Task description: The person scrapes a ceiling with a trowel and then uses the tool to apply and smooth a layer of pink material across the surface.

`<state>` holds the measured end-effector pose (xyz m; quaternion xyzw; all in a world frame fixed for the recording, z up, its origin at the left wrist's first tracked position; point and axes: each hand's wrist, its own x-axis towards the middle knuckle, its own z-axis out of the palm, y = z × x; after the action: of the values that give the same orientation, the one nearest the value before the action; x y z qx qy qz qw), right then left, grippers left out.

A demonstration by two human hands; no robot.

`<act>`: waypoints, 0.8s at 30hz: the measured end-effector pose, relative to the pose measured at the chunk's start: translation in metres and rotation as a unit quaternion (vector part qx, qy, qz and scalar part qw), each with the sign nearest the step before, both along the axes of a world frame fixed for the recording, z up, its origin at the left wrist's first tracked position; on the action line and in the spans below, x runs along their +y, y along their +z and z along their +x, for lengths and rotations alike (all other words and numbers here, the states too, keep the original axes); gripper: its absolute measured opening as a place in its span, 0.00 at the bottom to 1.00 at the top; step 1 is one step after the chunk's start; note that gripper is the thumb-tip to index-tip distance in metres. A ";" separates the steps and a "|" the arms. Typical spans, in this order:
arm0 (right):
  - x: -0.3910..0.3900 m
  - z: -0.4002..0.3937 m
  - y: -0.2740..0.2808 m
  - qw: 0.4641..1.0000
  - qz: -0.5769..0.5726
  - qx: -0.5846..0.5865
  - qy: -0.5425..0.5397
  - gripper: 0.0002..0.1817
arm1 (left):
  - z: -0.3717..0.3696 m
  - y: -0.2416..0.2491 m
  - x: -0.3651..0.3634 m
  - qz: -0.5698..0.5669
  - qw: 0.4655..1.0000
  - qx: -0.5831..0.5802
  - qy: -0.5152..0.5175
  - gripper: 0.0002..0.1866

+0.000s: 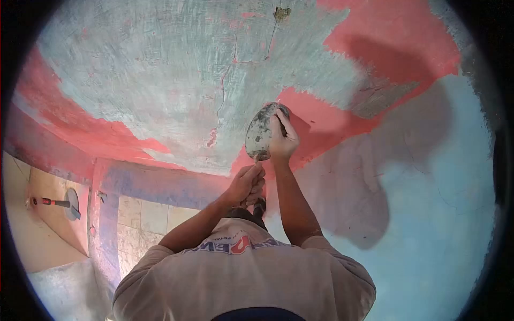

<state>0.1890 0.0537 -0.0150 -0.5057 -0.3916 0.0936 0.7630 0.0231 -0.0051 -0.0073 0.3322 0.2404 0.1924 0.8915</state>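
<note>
One greyish shirt nearest, blue and red lettering on it. Left hand clenched at the lower end of an oval, dark-speckled tool. Right hand a little higher, fingers laid on the tool's right side; cannot tell whether they grip. Tool sits before the wall, where grey-green surface meets red-pink paint; contact unclear. Beyond: thin cracks, and a small brown hole near the top. Pale-blue surface rightward, partly shadowed. Far left, an orange-and-black handle beside a grey disc.
</note>
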 end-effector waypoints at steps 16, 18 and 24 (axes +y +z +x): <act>-0.026 -0.024 0.038 0.998 0.022 0.006 -0.064 0.13 | 0.044 -0.005 0.060 0.132 0.959 -0.049 0.244 0.18; -0.031 -0.008 0.023 0.996 -0.079 0.039 0.003 0.10 | 0.058 -0.013 0.063 0.136 0.949 -0.051 0.280 0.14; -0.032 0.013 -0.007 0.979 -0.132 0.108 0.107 0.10 | 0.065 -0.036 0.051 0.155 0.939 -0.030 0.306 0.10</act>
<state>0.2018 0.0213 -0.0219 -0.5445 -0.3428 0.2796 0.7127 0.0885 0.0460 -0.0434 0.3705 0.2706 0.5003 0.7343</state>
